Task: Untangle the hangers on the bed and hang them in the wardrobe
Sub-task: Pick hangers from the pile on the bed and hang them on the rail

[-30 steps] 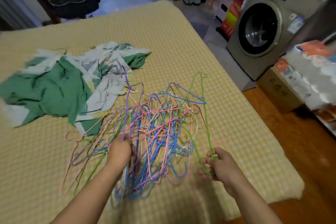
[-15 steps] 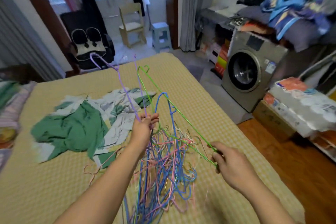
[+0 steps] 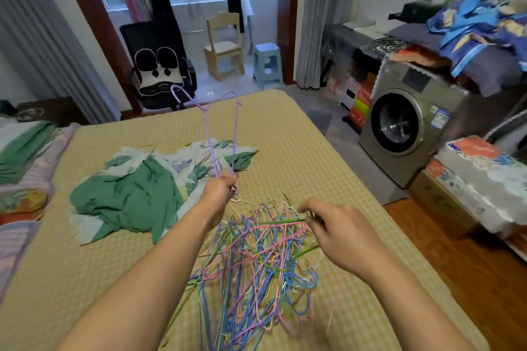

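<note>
One purple hanger (image 3: 212,134) gripped upright in left hand (image 3: 219,186); tangled pile (image 3: 256,265) lies directly below right hand (image 3: 339,234), fingers curled into wires, nearer bed (image 3: 313,151) right edge.

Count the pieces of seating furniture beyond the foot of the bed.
3: a black office chair at the doorway's left, a wooden chair on the balcony, and a blue plastic stool right of it. Others may be hidden.

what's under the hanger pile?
The hanger pile lies on the yellow checked bed cover, visible through the gaps. The right hand covers its right edge, so that part is hidden.
</note>
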Motion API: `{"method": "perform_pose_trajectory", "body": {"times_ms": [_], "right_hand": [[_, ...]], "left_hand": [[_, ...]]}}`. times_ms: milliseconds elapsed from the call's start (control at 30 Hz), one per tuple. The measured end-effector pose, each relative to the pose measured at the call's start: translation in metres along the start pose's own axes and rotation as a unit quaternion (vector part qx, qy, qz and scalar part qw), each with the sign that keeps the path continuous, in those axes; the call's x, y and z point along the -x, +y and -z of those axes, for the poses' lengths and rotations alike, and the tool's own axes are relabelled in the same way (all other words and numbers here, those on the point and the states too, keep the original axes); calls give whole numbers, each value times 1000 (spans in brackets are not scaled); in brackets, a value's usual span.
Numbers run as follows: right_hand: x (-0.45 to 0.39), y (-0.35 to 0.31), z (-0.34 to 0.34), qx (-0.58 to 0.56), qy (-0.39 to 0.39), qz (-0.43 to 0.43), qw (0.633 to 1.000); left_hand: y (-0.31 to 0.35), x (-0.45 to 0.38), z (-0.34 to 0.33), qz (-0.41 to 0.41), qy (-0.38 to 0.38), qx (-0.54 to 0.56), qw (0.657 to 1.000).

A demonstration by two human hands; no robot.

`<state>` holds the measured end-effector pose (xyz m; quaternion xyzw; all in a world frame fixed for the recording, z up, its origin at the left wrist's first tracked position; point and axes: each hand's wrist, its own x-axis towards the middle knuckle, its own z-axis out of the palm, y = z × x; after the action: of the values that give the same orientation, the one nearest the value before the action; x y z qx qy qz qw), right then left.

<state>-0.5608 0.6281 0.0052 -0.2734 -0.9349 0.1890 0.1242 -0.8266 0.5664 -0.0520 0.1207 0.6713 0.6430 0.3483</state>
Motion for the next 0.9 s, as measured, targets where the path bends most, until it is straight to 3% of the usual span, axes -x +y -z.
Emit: {"method": "perform_pose_trajectory", "body": {"times_ms": [167,367,533,633,767,900], "right_hand": [[-40,-29,26,8,28,75,997],[-90,-74,64,70,10,128,989],[-95,-70,67,202,-22,71,977],[-90,-56,59,212,-12,17,977],[-81,-27,55,146,90,-85,981],[-57,13,17,-16,141,-251,957]], "left_hand": [[0,2,27,-4,33,-32,999],[-21,27,66,8,72,-44,996],[-42,54,85,25,97,-67,993],[-55,69,93,30,102,-64,992],[-62,85,88,32,90,-63,993],[-74,101,77,38,85,-56,994]]}}
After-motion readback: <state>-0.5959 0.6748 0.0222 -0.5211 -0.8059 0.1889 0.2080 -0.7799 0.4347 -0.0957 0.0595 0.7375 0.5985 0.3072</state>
